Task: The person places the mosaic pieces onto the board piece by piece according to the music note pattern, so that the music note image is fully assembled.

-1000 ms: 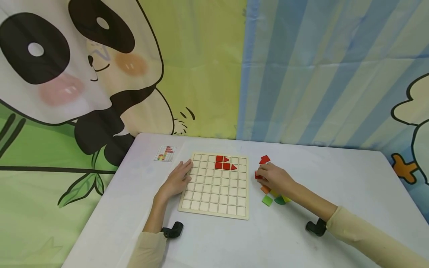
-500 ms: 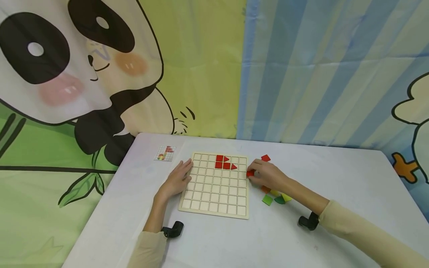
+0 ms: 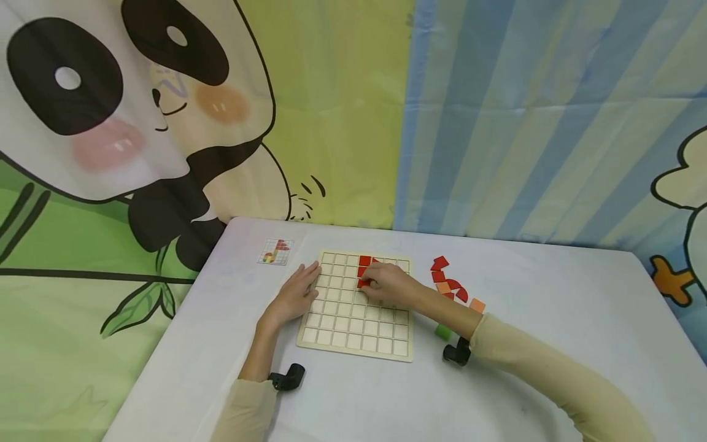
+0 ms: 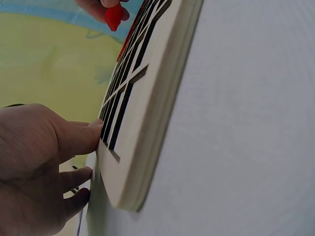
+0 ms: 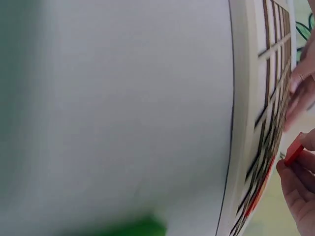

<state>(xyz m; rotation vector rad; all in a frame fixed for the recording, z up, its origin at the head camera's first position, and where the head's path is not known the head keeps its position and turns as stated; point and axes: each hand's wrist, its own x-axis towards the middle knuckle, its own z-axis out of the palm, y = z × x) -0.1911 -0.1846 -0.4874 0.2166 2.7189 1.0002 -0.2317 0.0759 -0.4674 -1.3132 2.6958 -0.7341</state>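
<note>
A pale wooden grid board (image 3: 348, 341) lies on the white table. My left hand (image 3: 294, 294) rests along its left side, fingers extended; the left wrist view has the thumb (image 4: 81, 140) touching the board's edge. Over the upper middle of the board, my right hand (image 3: 393, 285) pinches a small red tile (image 5: 294, 148) between thumb and fingers. In the left wrist view this red tile (image 4: 113, 17) appears raised above the grid. Red tiles (image 3: 364, 261) sit in cells just beyond the right fingertips, some of them covered by that hand.
Loose red tiles (image 3: 439, 277), an orange square (image 3: 477, 306) and a green tile (image 3: 443, 332) lie right of the board, partly behind the right forearm. A small printed pattern card (image 3: 275, 252) lies beyond the left hand. A printed curtain (image 3: 331, 123) hangs behind the table.
My right hand has picked a red tile from the loose pieces and carried it left over the board. The left hand has stayed at the board's left edge.
</note>
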